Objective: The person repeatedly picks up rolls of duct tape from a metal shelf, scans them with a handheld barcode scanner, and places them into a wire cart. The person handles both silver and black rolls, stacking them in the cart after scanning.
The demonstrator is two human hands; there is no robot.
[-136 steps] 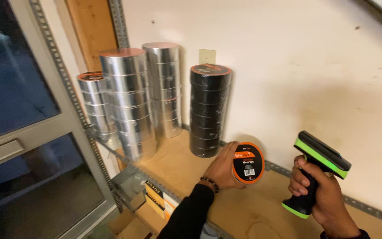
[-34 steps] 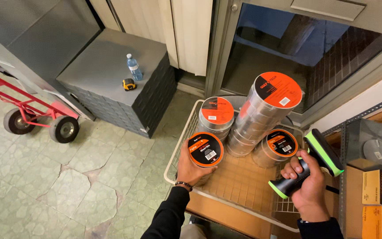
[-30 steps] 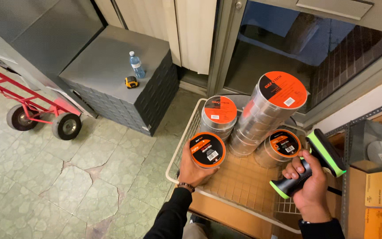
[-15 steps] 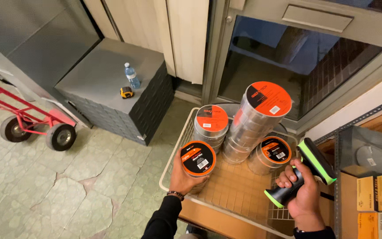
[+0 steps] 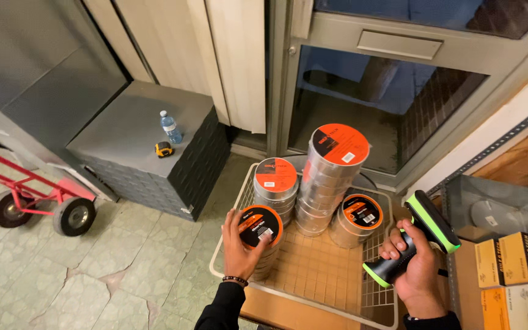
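My left hand (image 5: 239, 252) grips a silver tape roll with an orange and black label (image 5: 260, 226), resting it on a short stack at the near left of a white wire cart basket (image 5: 313, 269). My right hand (image 5: 412, 269) holds a black and green handheld scanner (image 5: 415, 237) over the basket's right side. Three more stacks of silver tape rolls stand in the basket: a tall one (image 5: 331, 177), a middle one (image 5: 275, 186) and a low one (image 5: 357, 219).
A grey box-like platform (image 5: 148, 153) carries a water bottle (image 5: 170, 127) and a yellow tape measure (image 5: 164, 149). A red hand truck (image 5: 32, 195) stands at left on the tiled floor. Yellow cartons (image 5: 514, 263) sit on shelving at right. A glass door (image 5: 392, 91) is behind the cart.
Earlier I held the roll at a wall shelf of tape stacks; the view has since turned down to the cart. Over the last second the roll has settled lower onto the near-left stack.
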